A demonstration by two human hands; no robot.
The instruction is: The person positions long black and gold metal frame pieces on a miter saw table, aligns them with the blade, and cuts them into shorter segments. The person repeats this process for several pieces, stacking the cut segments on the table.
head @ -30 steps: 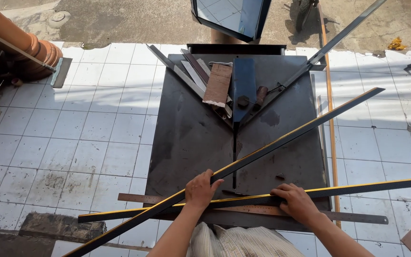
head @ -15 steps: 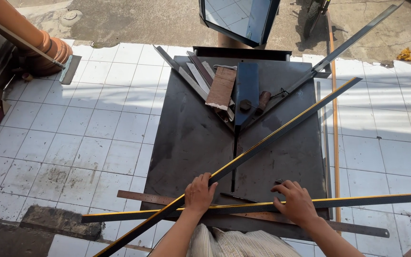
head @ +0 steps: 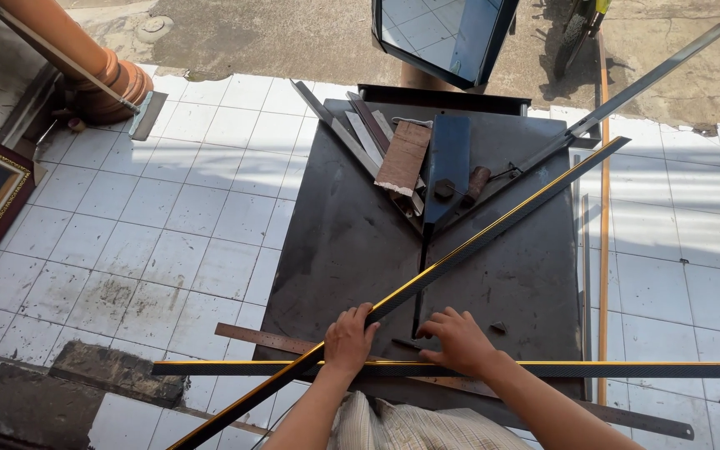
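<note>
Black-gold moulding strips (head: pixel 493 229) under both hands (head: pixel 352 340)
</note>
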